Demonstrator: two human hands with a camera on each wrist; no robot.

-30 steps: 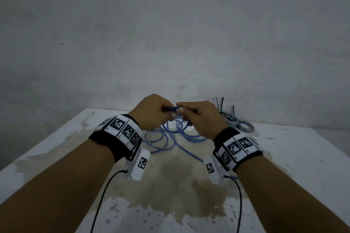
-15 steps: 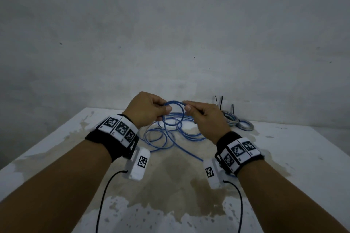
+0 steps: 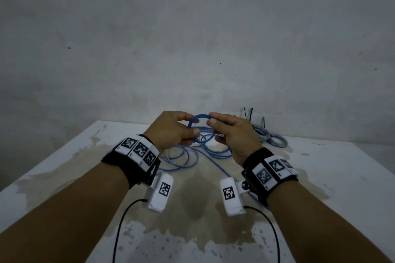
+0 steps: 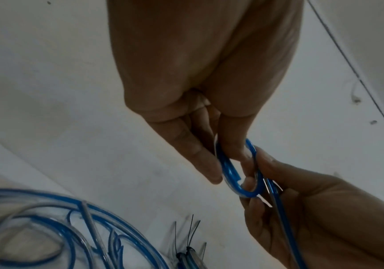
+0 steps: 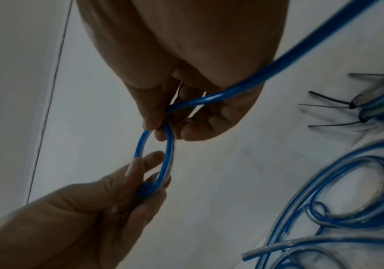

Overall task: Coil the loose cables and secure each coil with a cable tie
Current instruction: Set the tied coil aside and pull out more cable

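Both hands hold a small loop of the blue cable [image 3: 201, 115] up above the white table. My left hand [image 3: 193, 127] pinches the loop's left side between thumb and fingers, as the left wrist view shows on the loop [image 4: 230, 174]. The right hand [image 3: 213, 130] pinches the right side. In the right wrist view the cable [image 5: 169, 154] runs on through that hand's curled fingers and away past the palm. The rest of the blue cable [image 3: 205, 147] lies in loose loops on the table under the hands.
Two small tied coils [image 3: 275, 141] lie at the back right by the wall, black cable tie tails [image 3: 248, 113] sticking up. The stained white table [image 3: 320, 166] ends at a grey wall. Black wrist-camera leads hang below my forearms.
The hands have risen a little and drawn apart. Where they pinched the cable end together a second ago, a small round loop now stands between them.
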